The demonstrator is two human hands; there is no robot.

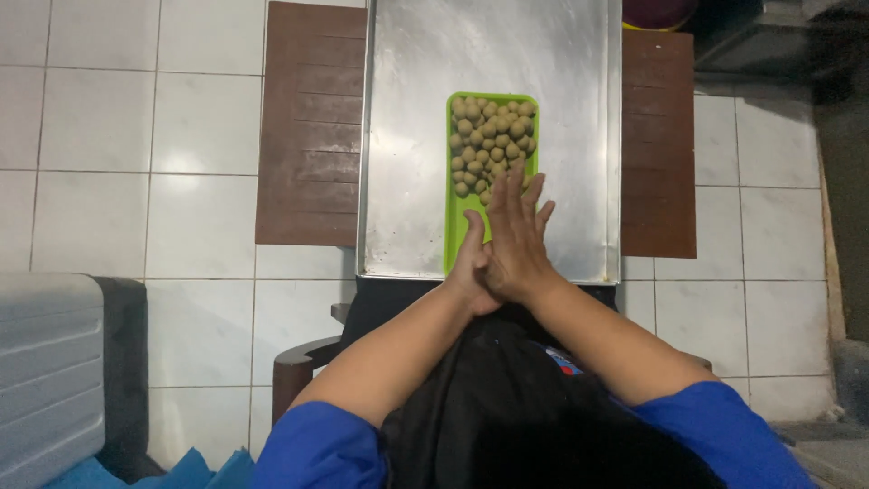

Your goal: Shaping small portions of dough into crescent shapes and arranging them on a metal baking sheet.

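- Nearest the camera, blue sleeves [326,444] and a black apron [507,398] are seen, with both forearms stretched forward over the lap.
- The left hand [471,267] and the right hand [516,240] are pressed palm to palm above the near end of a green tray; the right lies on top, its fingers [528,201] straight and slightly spread. Whether anything is held between the palms cannot be told.
- The green tray [462,222] is set lengthwise on a large metal sheet pan [407,136] — its near part is bare.
- A heap of small pale dough balls [491,136] is gathered at the tray's far end, just beyond the fingertips.
- The sheet pan is carried by a brown wooden table [308,136] standing on white floor tiles [136,136].
- A grey ribbed container [45,362] is seen at the near left.
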